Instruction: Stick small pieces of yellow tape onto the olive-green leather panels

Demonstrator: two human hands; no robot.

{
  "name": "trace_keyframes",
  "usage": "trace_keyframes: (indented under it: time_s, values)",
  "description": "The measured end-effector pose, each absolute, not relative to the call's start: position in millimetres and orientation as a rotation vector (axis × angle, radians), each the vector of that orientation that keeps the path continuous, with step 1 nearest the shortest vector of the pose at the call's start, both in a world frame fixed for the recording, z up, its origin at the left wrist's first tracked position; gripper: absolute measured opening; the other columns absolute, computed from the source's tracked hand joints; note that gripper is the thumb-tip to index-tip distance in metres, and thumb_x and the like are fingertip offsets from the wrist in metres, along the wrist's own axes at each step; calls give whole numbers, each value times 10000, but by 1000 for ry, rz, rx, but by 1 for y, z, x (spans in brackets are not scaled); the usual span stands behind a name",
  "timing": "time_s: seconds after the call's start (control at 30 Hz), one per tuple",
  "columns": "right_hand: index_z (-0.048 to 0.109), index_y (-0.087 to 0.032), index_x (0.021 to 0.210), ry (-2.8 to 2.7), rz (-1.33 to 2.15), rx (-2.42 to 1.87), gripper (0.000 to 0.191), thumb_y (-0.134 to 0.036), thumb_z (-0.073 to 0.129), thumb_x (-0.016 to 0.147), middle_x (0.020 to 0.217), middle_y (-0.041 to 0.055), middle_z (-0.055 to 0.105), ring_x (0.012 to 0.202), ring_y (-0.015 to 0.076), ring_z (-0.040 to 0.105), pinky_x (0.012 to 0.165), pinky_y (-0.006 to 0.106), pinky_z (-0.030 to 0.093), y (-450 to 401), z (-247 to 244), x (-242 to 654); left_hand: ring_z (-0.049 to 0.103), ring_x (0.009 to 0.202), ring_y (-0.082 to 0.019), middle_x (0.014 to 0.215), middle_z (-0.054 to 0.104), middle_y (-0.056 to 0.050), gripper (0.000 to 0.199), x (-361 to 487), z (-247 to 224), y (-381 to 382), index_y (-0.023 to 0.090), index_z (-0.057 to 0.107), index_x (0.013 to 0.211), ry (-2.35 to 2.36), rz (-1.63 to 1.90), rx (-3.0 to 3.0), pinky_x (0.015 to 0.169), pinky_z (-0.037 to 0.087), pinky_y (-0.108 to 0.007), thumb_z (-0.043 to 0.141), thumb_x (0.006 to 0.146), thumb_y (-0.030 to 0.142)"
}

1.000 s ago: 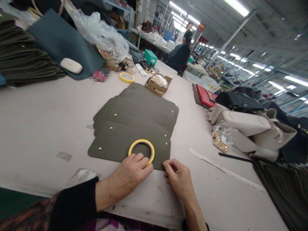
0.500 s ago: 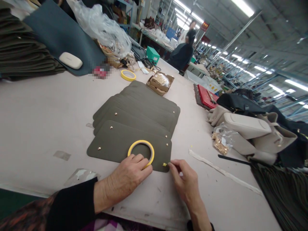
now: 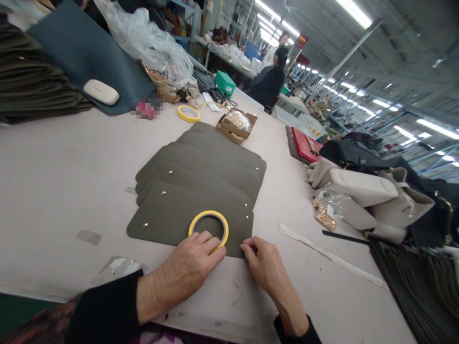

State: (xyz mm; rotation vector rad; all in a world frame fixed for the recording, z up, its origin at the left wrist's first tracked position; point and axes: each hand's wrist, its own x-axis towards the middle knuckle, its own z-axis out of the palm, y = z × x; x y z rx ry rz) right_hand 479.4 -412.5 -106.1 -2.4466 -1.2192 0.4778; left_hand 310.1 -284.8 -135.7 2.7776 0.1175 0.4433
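Note:
A fanned stack of olive-green leather panels with brass studs lies mid-table; the nearest panel (image 3: 168,220) faces me. A yellow tape roll (image 3: 209,229) lies flat on its near edge. My left hand (image 3: 186,267) rests on the roll's near rim, fingers over it. My right hand (image 3: 261,265) sits just right of it, fingertips pinched at the panel's near right corner; whether tape is between them I cannot see.
A second yellow tape roll (image 3: 189,113) and a cardboard box of brass fittings (image 3: 235,125) lie beyond the stack. Beige bags (image 3: 362,191), a bag of gold hardware (image 3: 326,212) and a white strip (image 3: 330,255) are at right. Folded dark material (image 3: 32,86) is stacked at left. A person stands far back.
My right hand drew a short way right from the panel's corner, then came back left to it. My left hand stayed on the tape roll.

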Motion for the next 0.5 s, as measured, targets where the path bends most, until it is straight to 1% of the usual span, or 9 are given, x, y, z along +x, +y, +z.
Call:
trace_keyframes:
  time_s: [0.1, 0.2, 0.27, 0.33, 0.43, 0.5]
  values:
    - [687, -193, 757, -1105, 530, -2446, 162, -219, 549, 836, 721, 29, 712, 655, 178, 644, 616, 266, 433, -415, -105, 465, 514, 771, -187, 898, 602, -37, 143, 308, -129, -282, 190, 574, 952, 110, 521, 2703, 713, 449, -330, 446, 923, 132]
    - [679, -207, 696, -1150, 622, -2395, 173, -220, 561, 821, 640, 8, 685, 590, 168, 621, 556, 254, 409, -420, -101, 451, 583, 799, -158, 910, 639, -29, 224, 302, -121, -277, 200, 578, 1045, 103, 641, 2530, 758, 493, -291, 404, 934, 112]
    - [691, -208, 771, -1155, 550, -2298, 142, -215, 560, 827, 683, 9, 694, 607, 162, 624, 570, 250, 430, -423, -97, 444, 620, 836, -137, 933, 663, -19, 242, 296, -115, -274, 205, 567, 1105, 100, 707, 2404, 787, 513, -257, 400, 947, 129]
    - [687, -201, 901, -1140, 409, -2130, 151, -212, 546, 849, 798, 24, 710, 675, 156, 639, 624, 247, 470, -423, -93, 439, 641, 913, -123, 1026, 677, -15, 283, 291, -109, -273, 215, 527, 1205, 92, 729, 2346, 841, 521, -237, 410, 955, 149]
    - [647, -192, 1039, -1249, 257, -1865, 203, -181, 528, 875, 924, 47, 696, 785, 153, 639, 711, 256, 503, -421, -88, 433, 597, 1111, -125, 1251, 612, -37, 423, 285, -101, -276, 212, 376, 1380, 78, 701, 2377, 968, 483, -242, 407, 961, 159]
    - [631, -194, 1049, -1378, 189, -1768, 213, -139, 533, 869, 946, 55, 681, 835, 158, 629, 753, 272, 507, -417, -85, 427, 565, 1169, -131, 1310, 573, -63, 470, 283, -100, -278, 185, 303, 1421, 80, 696, 2405, 996, 469, -247, 398, 962, 162]
